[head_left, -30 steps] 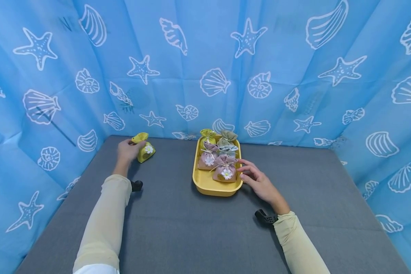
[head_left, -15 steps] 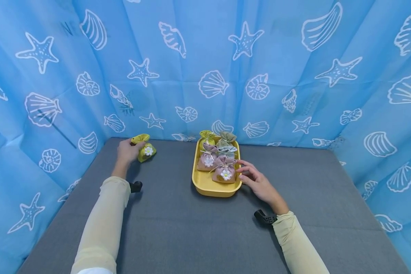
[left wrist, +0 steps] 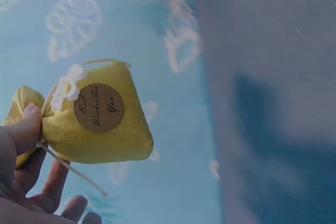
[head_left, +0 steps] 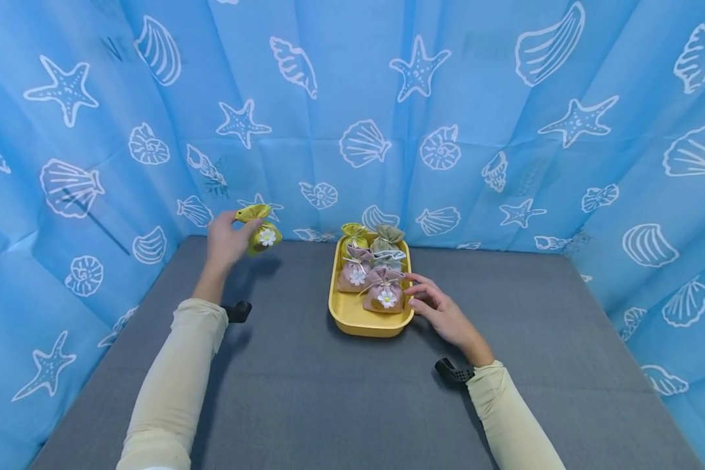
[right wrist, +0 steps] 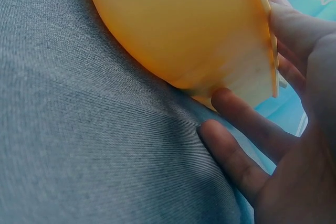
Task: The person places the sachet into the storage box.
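Note:
My left hand [head_left: 226,243] pinches a yellow drawstring pouch [head_left: 258,245] by its gathered neck, with thumb and fingers at the tie. The pouch hangs above the table's far left part. In the left wrist view, a white flower and a round brown sticker reading "Best Wishes For You" show on the pouch [left wrist: 105,142]. My right hand [head_left: 446,320] holds the right rim of a yellow tray [head_left: 355,313]. In the right wrist view, thumb and fingers lie on either side of the rim, with two fingertips low by the tray's outer wall [right wrist: 173,30].
Inside the tray are several more pouches: a yellow one [head_left: 353,234], a grey-green one [head_left: 387,239], a pale blue-grey one [head_left: 390,261] and two pink ones, the front pink pouch [head_left: 382,299] nearest me. A blue seashell curtain [head_left: 329,98] encloses the grey table [head_left: 329,398].
My left hand has lifted the yellow pouch off the table and moved it slightly right and away from me. The right hand and the tray have stayed in place.

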`<state>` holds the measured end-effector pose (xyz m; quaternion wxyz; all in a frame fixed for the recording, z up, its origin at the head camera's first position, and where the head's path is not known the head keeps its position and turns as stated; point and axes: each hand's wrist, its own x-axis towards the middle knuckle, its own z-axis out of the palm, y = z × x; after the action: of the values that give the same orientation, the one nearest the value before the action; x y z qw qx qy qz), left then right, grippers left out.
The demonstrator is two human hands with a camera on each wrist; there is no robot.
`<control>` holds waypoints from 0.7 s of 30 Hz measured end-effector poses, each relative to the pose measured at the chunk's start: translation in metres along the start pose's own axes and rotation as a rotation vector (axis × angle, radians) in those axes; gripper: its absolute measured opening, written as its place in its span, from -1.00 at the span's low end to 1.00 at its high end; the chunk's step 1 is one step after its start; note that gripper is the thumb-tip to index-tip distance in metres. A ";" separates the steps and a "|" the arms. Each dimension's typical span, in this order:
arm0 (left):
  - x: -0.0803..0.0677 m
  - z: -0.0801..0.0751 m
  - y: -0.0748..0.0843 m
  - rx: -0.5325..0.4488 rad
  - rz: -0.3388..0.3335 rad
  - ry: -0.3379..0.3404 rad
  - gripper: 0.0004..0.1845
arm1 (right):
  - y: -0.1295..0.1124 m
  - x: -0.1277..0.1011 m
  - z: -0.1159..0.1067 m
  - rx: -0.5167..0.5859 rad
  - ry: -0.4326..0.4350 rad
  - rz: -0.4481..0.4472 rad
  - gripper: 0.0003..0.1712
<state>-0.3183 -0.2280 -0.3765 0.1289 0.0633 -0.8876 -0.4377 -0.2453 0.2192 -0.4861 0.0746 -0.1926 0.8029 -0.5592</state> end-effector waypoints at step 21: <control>-0.049 0.016 0.088 -0.020 0.250 -0.240 -0.64 | 0.001 0.001 -0.001 -0.026 0.004 -0.011 -0.66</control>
<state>-0.2764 -0.1511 -0.3247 0.0762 -0.1014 -0.8932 -0.4314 -0.2463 0.2199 -0.4868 0.0677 -0.1968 0.8091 -0.5496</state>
